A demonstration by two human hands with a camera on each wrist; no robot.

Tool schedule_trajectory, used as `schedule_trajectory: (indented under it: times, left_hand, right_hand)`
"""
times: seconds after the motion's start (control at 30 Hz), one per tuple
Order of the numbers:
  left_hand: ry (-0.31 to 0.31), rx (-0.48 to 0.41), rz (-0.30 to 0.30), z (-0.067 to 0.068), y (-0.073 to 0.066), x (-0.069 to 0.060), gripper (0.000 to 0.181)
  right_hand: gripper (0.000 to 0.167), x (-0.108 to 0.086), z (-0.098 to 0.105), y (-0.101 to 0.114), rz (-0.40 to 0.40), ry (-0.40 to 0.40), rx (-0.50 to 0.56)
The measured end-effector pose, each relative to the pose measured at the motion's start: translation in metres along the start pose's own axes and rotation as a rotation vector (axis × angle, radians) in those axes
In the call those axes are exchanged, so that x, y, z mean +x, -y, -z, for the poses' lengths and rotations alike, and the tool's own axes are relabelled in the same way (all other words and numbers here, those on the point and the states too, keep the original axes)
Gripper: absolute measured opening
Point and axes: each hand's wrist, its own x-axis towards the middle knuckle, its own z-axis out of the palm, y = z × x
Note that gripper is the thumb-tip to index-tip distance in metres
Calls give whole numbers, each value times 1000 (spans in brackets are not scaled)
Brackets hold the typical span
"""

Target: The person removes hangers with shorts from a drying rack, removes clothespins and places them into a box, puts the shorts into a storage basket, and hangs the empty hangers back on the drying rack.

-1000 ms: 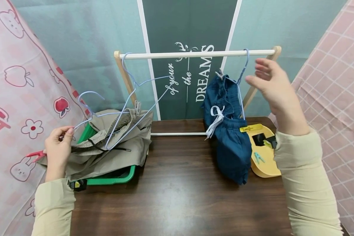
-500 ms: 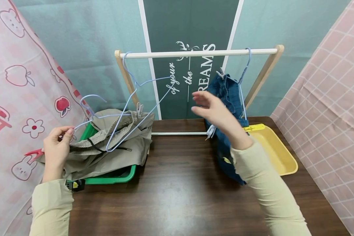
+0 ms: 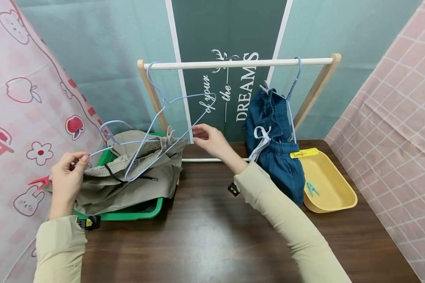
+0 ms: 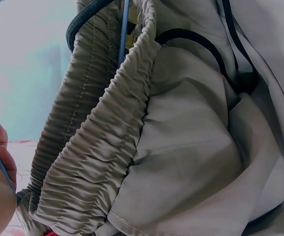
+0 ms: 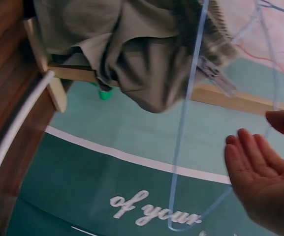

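My left hand (image 3: 68, 179) pinches the left end of a light blue wire hanger (image 3: 136, 141), its wire crossing the fingers in the left wrist view. On this hanger hang grey-beige shorts (image 3: 127, 198) with a gathered waistband and black drawstring. A grey clothespin (image 3: 170, 135) grips the waistband's right side. Beside my left hand is a red clothespin (image 3: 39, 181). Fingers spread from the thumb, my right hand (image 3: 214, 143) holds nothing. It is near the right end of a bare blue hanger (image 3: 191, 96) hooked on the rail; touching or apart, I cannot tell.
A wooden rack with a white rail (image 3: 233, 64) stands behind. Blue shorts (image 3: 281, 169) hang at right, with a yellow clothespin (image 3: 303, 153) at the waistband. Behind them, a yellow tray (image 3: 334, 184) holds a teal clothespin (image 3: 312, 188). A green basket (image 3: 138, 215) sits below the grey-beige shorts.
My right hand has moved left and down, from beside the blue shorts' hanger to the bare hanger's right end. The left hand keeps its pinch nearly still.
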Motion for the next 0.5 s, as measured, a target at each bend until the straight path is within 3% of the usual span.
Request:
schedule_trajectory:
  times: [0.23,0.5]
  left_hand:
    - [25,14,-28,0,-2,0,43]
    - [35,24,-80,-3,0,2,39]
  right_hand:
    - [42,20,-27,-6,55,8,-81]
    - [54,34,-46,-4,56,73,-209]
